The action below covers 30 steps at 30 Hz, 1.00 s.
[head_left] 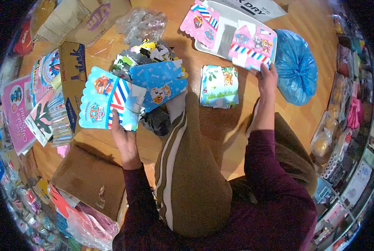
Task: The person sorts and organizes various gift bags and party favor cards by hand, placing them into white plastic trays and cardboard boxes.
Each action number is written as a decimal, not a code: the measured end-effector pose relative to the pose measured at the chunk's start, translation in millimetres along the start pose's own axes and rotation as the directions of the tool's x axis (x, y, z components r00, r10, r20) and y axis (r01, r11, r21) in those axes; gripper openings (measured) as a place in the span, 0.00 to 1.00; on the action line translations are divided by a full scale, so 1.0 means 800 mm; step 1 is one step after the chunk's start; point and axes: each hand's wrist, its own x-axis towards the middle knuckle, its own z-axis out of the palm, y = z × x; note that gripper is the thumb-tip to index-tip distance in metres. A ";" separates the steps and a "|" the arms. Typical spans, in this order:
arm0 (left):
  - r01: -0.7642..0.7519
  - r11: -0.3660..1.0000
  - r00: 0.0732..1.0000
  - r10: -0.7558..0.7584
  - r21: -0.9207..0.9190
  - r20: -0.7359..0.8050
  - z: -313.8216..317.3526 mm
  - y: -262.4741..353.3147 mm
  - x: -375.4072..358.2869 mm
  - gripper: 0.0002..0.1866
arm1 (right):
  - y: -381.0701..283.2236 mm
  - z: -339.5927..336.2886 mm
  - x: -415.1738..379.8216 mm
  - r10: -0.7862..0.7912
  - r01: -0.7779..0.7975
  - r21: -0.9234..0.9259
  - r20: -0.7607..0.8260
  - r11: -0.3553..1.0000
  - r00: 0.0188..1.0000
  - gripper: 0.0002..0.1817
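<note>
My left hand [124, 140] is closed on a stack of blue printed cartons [99, 100] with red, white and blue stripes, its fingers partly under the stack. Another blue carton with bones and a puppy [157, 81] lies just right of it, on a pile of mixed cutouts [143, 54]. My right hand [265, 79] grips the lower edge of pink printed cartons [251, 44], which overlap a white tray [224, 31]. More pink cartons [200, 25] rest on the tray's left end. Between my hands, a stack of jungle-animal cartons [219, 88] lies on the floor.
A full blue plastic bag [296, 67] sits at the right. Clear plastic wrap [142, 27] and cardboard boxes [73, 75] are at the upper left. A brown box [89, 180] stands at the lower left. Shelves of packaged goods [341, 138] line the right side.
</note>
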 end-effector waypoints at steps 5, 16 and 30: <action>-0.099 0.981 0.994 0.089 0.166 0.068 0.012 0.000 -0.017 0.18 | 0.011 -0.039 -0.081 0.197 -0.201 0.001 0.210 0.980 0.958 0.18; -0.022 0.995 0.999 0.018 0.102 0.031 0.003 -0.010 -0.003 0.17 | 0.128 -0.051 -0.111 0.379 -0.302 -0.566 0.021 0.767 0.925 0.16; 0.077 0.996 0.996 -0.074 -0.052 0.055 0.002 -0.004 -0.001 0.18 | 0.099 0.017 -0.084 0.121 -0.071 -0.962 -0.040 0.265 0.992 0.25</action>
